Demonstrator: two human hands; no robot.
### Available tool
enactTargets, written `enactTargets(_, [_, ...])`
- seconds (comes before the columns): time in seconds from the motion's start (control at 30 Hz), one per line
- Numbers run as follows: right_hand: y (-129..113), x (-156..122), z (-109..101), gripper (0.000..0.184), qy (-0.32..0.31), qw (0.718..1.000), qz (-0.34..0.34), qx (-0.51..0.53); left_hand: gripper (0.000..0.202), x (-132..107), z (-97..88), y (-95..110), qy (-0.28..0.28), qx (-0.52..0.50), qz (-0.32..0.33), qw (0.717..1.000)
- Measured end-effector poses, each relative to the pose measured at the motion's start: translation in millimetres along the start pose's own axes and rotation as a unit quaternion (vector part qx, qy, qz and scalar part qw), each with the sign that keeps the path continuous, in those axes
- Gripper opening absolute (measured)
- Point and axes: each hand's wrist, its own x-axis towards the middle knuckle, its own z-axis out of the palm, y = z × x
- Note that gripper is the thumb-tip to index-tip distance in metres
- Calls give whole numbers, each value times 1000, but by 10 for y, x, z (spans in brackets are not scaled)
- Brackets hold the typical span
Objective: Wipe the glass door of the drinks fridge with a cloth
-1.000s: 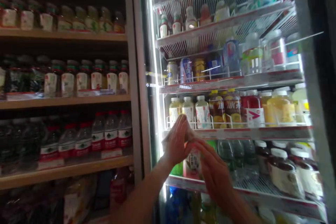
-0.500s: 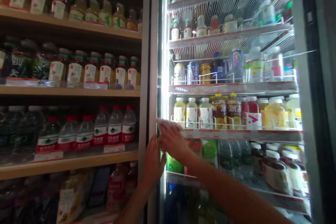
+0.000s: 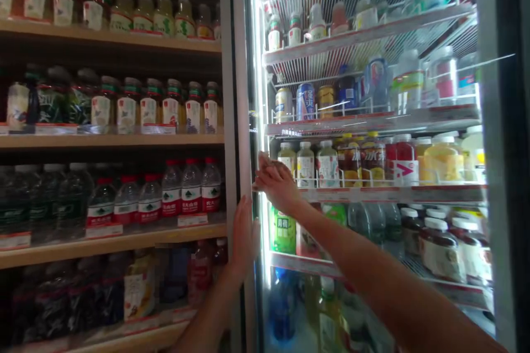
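My right hand (image 3: 276,181) reaches up against the left side of the lit fridge's glass door, its fingers closed on a pale, crumpled cloth (image 3: 264,161). Only a bit of the cloth shows past the fingers. Lower and to the left, my left hand (image 3: 245,237) lies along the metal door frame (image 3: 243,121) with its fingers stretched upward, holding nothing. Behind the glass, near my right hand, stand bottled drinks (image 3: 305,164) on a wire shelf, with a green bottle (image 3: 283,231) on the shelf below.
On the left, wooden shelves (image 3: 182,140) carry rows of bottles, among them red-capped water bottles (image 3: 191,187). Fridge shelves to the right hold cans (image 3: 305,102) and a red drink bottle (image 3: 404,160). The fridge's dark right edge (image 3: 503,176) bounds the view.
My right hand has moved up along the glass with the cloth, away from my left hand. The left hand stays at the frame, fingers straighter. The view has shifted slightly.
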Motion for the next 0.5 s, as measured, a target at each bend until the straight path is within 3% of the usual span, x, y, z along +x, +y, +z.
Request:
enactTargets(0.13, [-146,-276,45,23,-5,1000,-20,20,58,-493,-28,-236,-62,21,-9,998])
enactTargets(0.23, [-164,-177,72,21,32,999,30,19,60,-750,-34,-348,-94,33,1,995])
enactTargets(0.3, [-231,-188,120,21,61,996,69,23,59,-790,-36,-363,-75,38,-2,996])
enactTargets(0.4, [-552,-628,209,26,41,997,53,49,57,-721,-57,-313,-21,34,2,999])
enactTargets(0.5, [-849,-1248,196,36,-11,998,-27,58,53,-609,-74,-227,-12,28,32,999])
